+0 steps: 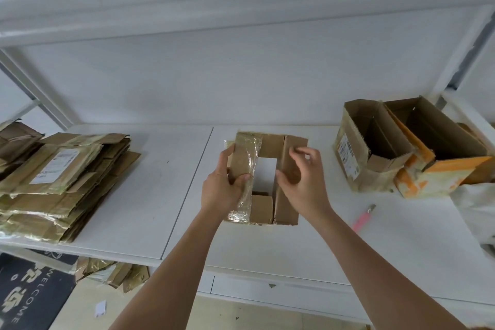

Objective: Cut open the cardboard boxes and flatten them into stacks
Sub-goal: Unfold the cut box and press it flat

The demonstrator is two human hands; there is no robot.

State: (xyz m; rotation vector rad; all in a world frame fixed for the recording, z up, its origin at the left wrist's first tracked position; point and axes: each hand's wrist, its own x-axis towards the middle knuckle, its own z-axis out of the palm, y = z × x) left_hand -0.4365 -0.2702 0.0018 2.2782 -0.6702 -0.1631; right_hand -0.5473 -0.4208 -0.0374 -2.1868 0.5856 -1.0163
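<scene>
The small cardboard box [267,177], mid-table and opened through, looks light and floppy with slick tape, so the left hand [225,190] pinches its taped flap while the right hand's [300,179] curled fingers grip the opposite wall.

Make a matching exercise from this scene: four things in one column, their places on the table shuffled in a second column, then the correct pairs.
Things:
1. stack of flattened cardboard
2. pink cutter
3. open boxes
4. box being opened

Places:
A. far right of the table
B. held in the middle, left hand gripping its taped flap, right hand at the other flap
C. left end of the table
D. lying on the table, right of the right forearm

Pairs: 1-C, 2-D, 3-A, 4-B
</scene>
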